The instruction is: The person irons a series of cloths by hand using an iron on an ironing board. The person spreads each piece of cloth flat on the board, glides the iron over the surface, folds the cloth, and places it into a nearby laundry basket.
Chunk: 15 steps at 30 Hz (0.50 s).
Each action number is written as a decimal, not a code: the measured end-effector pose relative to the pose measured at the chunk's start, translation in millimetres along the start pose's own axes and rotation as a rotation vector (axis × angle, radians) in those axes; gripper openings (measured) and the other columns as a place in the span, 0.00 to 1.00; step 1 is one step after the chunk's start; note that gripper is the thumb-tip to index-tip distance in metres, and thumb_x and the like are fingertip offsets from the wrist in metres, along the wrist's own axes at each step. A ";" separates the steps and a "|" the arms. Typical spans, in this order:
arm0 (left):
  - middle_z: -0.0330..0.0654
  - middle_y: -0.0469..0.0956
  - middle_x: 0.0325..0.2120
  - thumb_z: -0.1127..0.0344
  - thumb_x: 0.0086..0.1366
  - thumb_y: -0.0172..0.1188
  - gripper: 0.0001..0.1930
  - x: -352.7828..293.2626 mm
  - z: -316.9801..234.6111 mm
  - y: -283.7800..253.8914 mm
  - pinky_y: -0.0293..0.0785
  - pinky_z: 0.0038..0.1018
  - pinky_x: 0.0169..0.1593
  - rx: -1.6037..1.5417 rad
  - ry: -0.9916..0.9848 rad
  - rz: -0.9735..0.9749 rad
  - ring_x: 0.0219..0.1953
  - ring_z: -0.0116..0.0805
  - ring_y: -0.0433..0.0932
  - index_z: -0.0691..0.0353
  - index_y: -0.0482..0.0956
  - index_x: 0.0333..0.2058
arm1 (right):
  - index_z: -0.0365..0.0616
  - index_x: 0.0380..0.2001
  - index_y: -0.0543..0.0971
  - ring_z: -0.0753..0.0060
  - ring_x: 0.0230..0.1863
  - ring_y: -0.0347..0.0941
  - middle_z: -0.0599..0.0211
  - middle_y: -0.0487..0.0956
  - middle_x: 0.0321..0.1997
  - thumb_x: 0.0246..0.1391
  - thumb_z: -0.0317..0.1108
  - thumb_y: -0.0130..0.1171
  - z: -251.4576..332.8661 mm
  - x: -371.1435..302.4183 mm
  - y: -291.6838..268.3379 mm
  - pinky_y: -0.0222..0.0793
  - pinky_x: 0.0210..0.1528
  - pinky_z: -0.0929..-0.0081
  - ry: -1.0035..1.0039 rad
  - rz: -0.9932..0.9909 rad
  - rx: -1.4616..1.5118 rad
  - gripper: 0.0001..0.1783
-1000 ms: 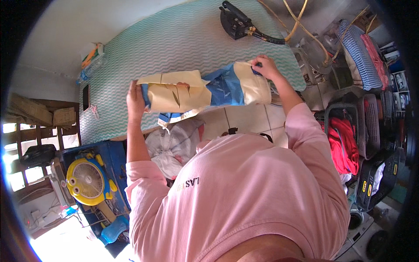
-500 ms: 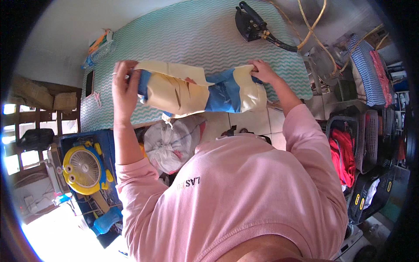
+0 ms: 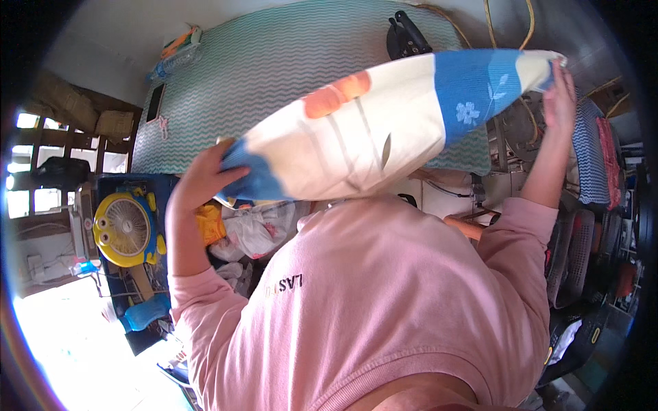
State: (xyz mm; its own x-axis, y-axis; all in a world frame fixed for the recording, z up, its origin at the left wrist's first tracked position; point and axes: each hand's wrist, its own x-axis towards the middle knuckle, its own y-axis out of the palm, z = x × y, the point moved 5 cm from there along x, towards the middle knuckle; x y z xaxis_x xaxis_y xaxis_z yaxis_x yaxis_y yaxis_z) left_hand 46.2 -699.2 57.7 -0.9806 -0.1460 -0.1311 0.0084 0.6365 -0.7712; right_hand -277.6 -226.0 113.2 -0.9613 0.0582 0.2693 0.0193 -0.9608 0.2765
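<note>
Holding up a cream-and-blue cloth w/ both hands, head view only. Left hand clamped on the lower blue end, fingers curled round the edge; right hand pinched shut on the upper corner, arm raised. Stretched taut between the two, lifted clear above the ironing board w/ its green zigzag cover, not touching it as far as could be told. Long axis ran from lower left up to upper right, blue ends at both tips, cream middle w/ an orange patch and a small white flower print. Looked smooth and spread, no folds seen, so prob. early-to-mid stage: cloth picked up and opened out, laying flat or folding not yet done. Dark iron sat at the far end of board, partly hidden behind cloth. Elsewhere: yellow fan lower left, heap of white and yellow laundry below the left hand, pink sleeves in foreground.
</note>
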 end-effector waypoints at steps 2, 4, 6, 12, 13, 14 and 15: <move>0.51 0.74 0.26 0.67 0.48 0.56 0.12 21.7 6.3 22.4 0.66 0.36 0.33 0.234 -0.063 -0.153 0.33 0.51 0.71 0.61 0.69 0.33 | 0.41 0.38 0.70 0.77 0.46 0.64 0.67 0.71 0.42 0.51 0.32 0.50 20.2 8.4 -18.9 0.58 0.48 0.81 -0.088 -0.016 -0.046 0.11; 0.46 0.74 0.24 0.69 0.48 0.54 0.09 32.7 33.9 36.7 0.67 0.38 0.30 0.343 -0.188 -0.360 0.29 0.48 0.73 0.56 0.68 0.31 | 0.40 0.39 0.70 0.78 0.47 0.64 0.67 0.70 0.44 0.51 0.32 0.50 34.5 10.3 -23.8 0.58 0.49 0.82 -0.136 0.013 -0.111 0.12; 0.44 0.75 0.24 0.68 0.49 0.52 0.08 35.6 51.0 44.8 0.68 0.37 0.30 0.379 -0.321 -0.466 0.29 0.47 0.73 0.53 0.69 0.31 | 0.37 0.40 0.70 0.77 0.46 0.65 0.65 0.71 0.43 0.50 0.33 0.52 49.8 12.4 -31.1 0.58 0.48 0.81 -0.170 0.006 -0.111 0.14; 0.45 0.75 0.25 0.65 0.50 0.49 0.10 13.5 100.9 29.5 0.68 0.37 0.30 0.509 -0.460 -0.684 0.31 0.46 0.74 0.48 0.72 0.34 | 0.35 0.45 0.66 0.69 0.45 0.66 0.58 0.68 0.45 0.48 0.39 0.54 91.9 21.8 -96.9 0.64 0.44 0.77 -0.197 -0.182 -0.363 0.24; 0.46 0.75 0.26 0.64 0.51 0.49 0.10 6.9 108.3 16.1 0.68 0.36 0.30 0.471 -0.487 -0.676 0.31 0.47 0.73 0.49 0.73 0.34 | 0.35 0.46 0.65 0.68 0.45 0.66 0.58 0.68 0.46 0.48 0.39 0.54 95.6 26.2 -120.4 0.65 0.44 0.76 -0.180 -0.190 -0.387 0.24; 0.47 0.75 0.28 0.62 0.52 0.49 0.10 -5.2 112.3 -3.6 0.68 0.35 0.30 0.438 -0.517 -0.670 0.32 0.48 0.73 0.50 0.73 0.35 | 0.35 0.46 0.64 0.67 0.46 0.66 0.57 0.67 0.47 0.48 0.40 0.53 100.1 22.8 -141.3 0.65 0.44 0.74 -0.200 -0.260 -0.418 0.25; 0.46 0.75 0.27 0.62 0.53 0.50 0.10 -16.0 118.9 -25.7 0.68 0.32 0.31 0.389 -0.431 -0.710 0.31 0.45 0.73 0.54 0.74 0.34 | 0.36 0.47 0.64 0.66 0.46 0.66 0.56 0.66 0.48 0.48 0.41 0.53 105.2 15.9 -162.1 0.65 0.44 0.73 -0.223 -0.334 -0.452 0.26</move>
State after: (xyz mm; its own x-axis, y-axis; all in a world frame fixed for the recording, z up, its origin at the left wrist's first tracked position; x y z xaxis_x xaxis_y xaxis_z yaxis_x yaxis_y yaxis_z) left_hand 85.0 -803.3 5.6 -0.6228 -0.7255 0.2928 -0.4264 0.0010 -0.9045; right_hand -267.1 -40.9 169.7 -0.8132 0.3854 0.4360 -0.4397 -0.8978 -0.0264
